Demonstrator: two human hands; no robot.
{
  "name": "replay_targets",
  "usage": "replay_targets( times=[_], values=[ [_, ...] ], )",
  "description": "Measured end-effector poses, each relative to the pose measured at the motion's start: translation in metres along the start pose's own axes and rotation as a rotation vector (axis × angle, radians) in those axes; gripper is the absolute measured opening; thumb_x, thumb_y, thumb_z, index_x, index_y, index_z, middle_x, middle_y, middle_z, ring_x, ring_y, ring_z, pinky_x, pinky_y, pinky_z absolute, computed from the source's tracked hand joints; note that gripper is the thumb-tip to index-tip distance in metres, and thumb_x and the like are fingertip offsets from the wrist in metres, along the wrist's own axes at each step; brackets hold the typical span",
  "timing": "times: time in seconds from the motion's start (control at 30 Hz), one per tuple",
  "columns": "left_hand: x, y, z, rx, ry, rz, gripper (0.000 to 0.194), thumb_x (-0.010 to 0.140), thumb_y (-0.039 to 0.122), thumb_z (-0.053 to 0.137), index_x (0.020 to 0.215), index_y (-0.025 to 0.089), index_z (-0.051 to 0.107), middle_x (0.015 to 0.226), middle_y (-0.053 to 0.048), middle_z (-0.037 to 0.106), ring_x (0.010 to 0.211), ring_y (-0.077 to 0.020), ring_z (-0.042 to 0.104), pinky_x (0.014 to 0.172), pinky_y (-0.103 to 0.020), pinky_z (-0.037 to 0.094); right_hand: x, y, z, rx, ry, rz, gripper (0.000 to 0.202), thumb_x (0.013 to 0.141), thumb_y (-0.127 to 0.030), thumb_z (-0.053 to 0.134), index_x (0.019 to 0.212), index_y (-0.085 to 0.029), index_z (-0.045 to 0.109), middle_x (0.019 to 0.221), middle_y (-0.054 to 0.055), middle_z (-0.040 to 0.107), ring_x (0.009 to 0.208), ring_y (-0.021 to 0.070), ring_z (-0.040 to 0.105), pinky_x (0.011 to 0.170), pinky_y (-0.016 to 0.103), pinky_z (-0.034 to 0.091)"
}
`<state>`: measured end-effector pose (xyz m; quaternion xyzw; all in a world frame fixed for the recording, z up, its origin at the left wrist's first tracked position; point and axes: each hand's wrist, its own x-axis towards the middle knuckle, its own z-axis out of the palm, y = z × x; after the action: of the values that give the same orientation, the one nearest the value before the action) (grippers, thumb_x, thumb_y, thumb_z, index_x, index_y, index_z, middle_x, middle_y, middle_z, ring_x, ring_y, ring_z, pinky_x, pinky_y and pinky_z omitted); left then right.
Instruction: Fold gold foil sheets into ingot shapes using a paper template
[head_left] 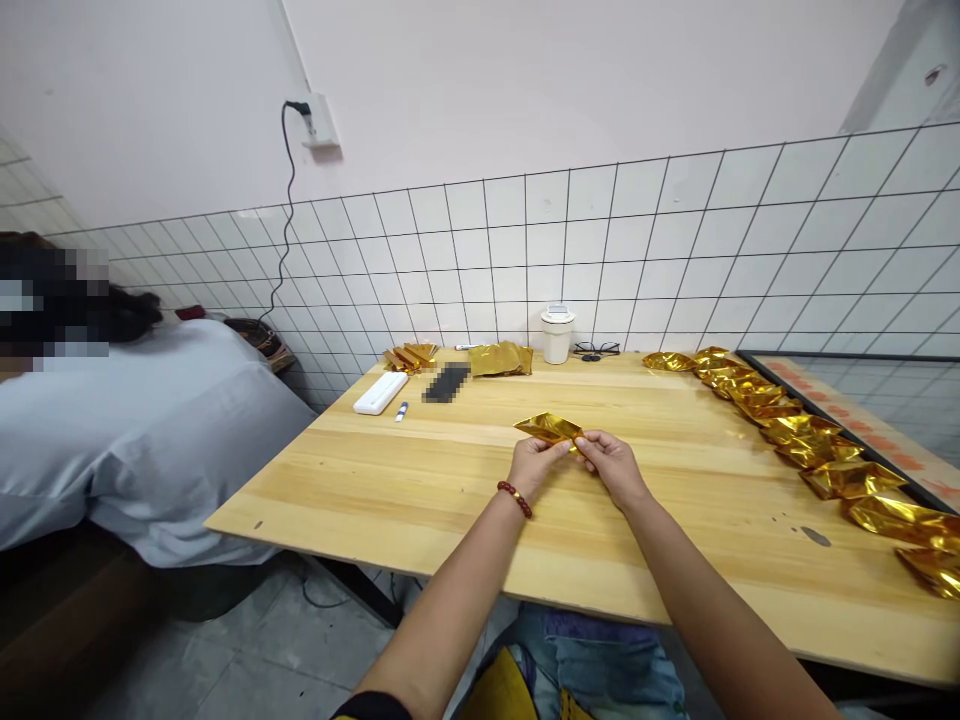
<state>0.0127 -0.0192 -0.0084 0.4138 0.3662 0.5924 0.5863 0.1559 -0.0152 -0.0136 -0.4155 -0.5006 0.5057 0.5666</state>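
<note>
A folded piece of shiny gold foil paper (549,427) is held up over the middle of the wooden table (420,500). My left hand (535,462), with a dark red bead bracelet on its wrist, pinches the paper's lower edge. Close beside it, my right hand (609,465) grips the right end between thumb and fingers. The fingertips partly cover that end. Along the table's right side runs a row of several folded gold foil pieces (806,440). Flat gold sheets (501,359) lie at the back, left of centre.
At the back are a white lidded cup (556,336), glasses (598,349) and narrow gold strips (411,357). A white power bank (381,393), a small blue-and-white item (402,411) and a blurred dark object (446,382) lie left. Another person (150,440) sits leaning at the far left.
</note>
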Motion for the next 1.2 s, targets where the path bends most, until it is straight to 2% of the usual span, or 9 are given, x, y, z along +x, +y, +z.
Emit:
replay_targets(
  times=[0.17, 0.33, 0.43, 0.57, 0.83, 1.03, 1.2],
  values=[
    [0.001, 0.0, -0.001, -0.052, 0.074, -0.009, 0.034, 0.048, 0.036, 0.09, 0.065, 0.011, 0.075, 0.066, -0.008, 0.07, 0.064, -0.0158, 0.061, 0.073, -0.033, 0.047, -0.001, -0.001, 0.001, -0.007, -0.001, -0.001, 0.046, 0.058, -0.058, 0.079, 0.077, -0.018, 0.067, 0.053, 0.0, 0.062, 0.041, 0.0092, 0.046, 0.04, 0.022, 0.032],
    [0.003, 0.006, -0.003, -0.111, 0.158, -0.011, 0.036, 0.051, 0.04, 0.087, 0.066, 0.01, 0.073, 0.065, -0.006, 0.068, 0.059, -0.012, 0.057, 0.066, -0.029, 0.045, -0.002, -0.001, 0.001, -0.004, 0.017, -0.003, 0.046, 0.058, -0.057, 0.08, 0.077, -0.017, 0.068, 0.051, 0.0, 0.062, 0.042, 0.0094, 0.047, 0.041, 0.022, 0.031],
    [0.005, 0.011, -0.005, -0.192, 0.233, -0.006, 0.036, 0.051, 0.039, 0.087, 0.063, 0.01, 0.07, 0.063, -0.005, 0.066, 0.058, -0.0108, 0.056, 0.064, -0.027, 0.045, -0.001, -0.001, 0.001, 0.003, 0.028, 0.009, 0.046, 0.056, -0.057, 0.081, 0.076, -0.017, 0.068, 0.051, 0.0, 0.062, 0.042, 0.0096, 0.048, 0.041, 0.022, 0.032],
    [0.007, 0.016, -0.009, -0.281, 0.289, -0.004, 0.033, 0.053, 0.036, 0.086, 0.069, 0.012, 0.07, 0.063, -0.002, 0.065, 0.057, -0.0093, 0.055, 0.061, -0.025, 0.043, -0.001, 0.0, 0.001, 0.002, 0.038, 0.01, 0.046, 0.055, -0.057, 0.081, 0.075, -0.018, 0.068, 0.05, -0.001, 0.06, 0.043, 0.011, 0.051, 0.041, 0.023, 0.034],
    [0.008, 0.017, -0.012, -0.28, 0.29, -0.013, 0.034, 0.049, 0.03, 0.088, 0.071, 0.012, 0.07, 0.063, -0.001, 0.065, 0.054, -0.0076, 0.054, 0.059, -0.023, 0.042, 0.001, 0.002, 0.0, 0.026, 0.055, 0.013, 0.045, 0.053, -0.056, 0.083, 0.073, -0.018, 0.069, 0.048, -0.002, 0.058, 0.043, 0.0114, 0.052, 0.042, 0.023, 0.035],
    [0.008, 0.018, -0.012, -0.261, 0.245, -0.014, 0.04, 0.049, 0.039, 0.088, 0.072, 0.011, 0.07, 0.063, -0.002, 0.065, 0.055, -0.0087, 0.057, 0.058, -0.023, 0.043, 0.004, 0.005, -0.004, 0.054, 0.119, 0.029, 0.044, 0.051, -0.053, 0.085, 0.074, -0.018, 0.069, 0.049, -0.002, 0.058, 0.043, 0.0103, 0.05, 0.041, 0.022, 0.033],
    [0.01, 0.015, -0.015, -0.219, 0.318, 0.011, 0.037, 0.044, 0.034, 0.09, 0.062, 0.012, 0.066, 0.059, 0.0, 0.063, 0.054, -0.008, 0.055, 0.059, -0.023, 0.042, 0.004, 0.005, -0.005, 0.046, 0.141, 0.016, 0.043, 0.053, -0.052, 0.084, 0.075, -0.017, 0.07, 0.051, -0.001, 0.06, 0.044, 0.0101, 0.05, 0.043, 0.022, 0.034]
  ],
)
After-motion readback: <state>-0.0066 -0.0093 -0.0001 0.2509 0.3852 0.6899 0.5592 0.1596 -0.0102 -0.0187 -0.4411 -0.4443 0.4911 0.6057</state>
